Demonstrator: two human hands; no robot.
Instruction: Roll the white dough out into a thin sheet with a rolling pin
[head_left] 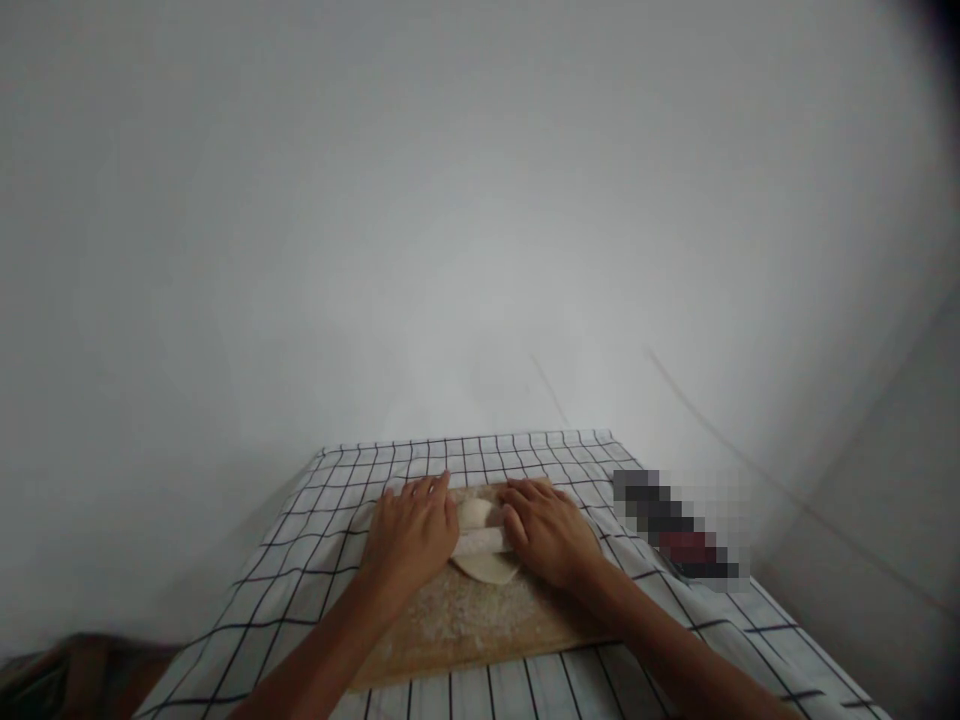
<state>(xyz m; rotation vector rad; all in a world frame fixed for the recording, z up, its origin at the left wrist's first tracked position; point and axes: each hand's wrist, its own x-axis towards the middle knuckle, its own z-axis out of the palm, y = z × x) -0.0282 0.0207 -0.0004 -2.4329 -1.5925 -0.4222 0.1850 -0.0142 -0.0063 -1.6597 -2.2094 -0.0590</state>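
Note:
A floury rolling pin (pixel 481 541) lies crosswise over a flat round of dough (pixel 487 568), whose pale edges show in front of it and behind it. My left hand (pixel 416 525) rests over the pin's left end, fingers pointing forward. Over the right end lies my right hand (pixel 549 530), its thumb turned in along the pin. Both hands hide the pin's ends, so only its middle shows. Beneath the dough is a wooden board (pixel 465 625) dusted with flour.
A white cloth with black grid lines (pixel 300 570) covers the table, which stands against a pale wall (pixel 480 250). To the right of the board a dark, pixelated object (pixel 679 530) lies near the table's edge. Something brown and wooden (pixel 86 670) shows at lower left.

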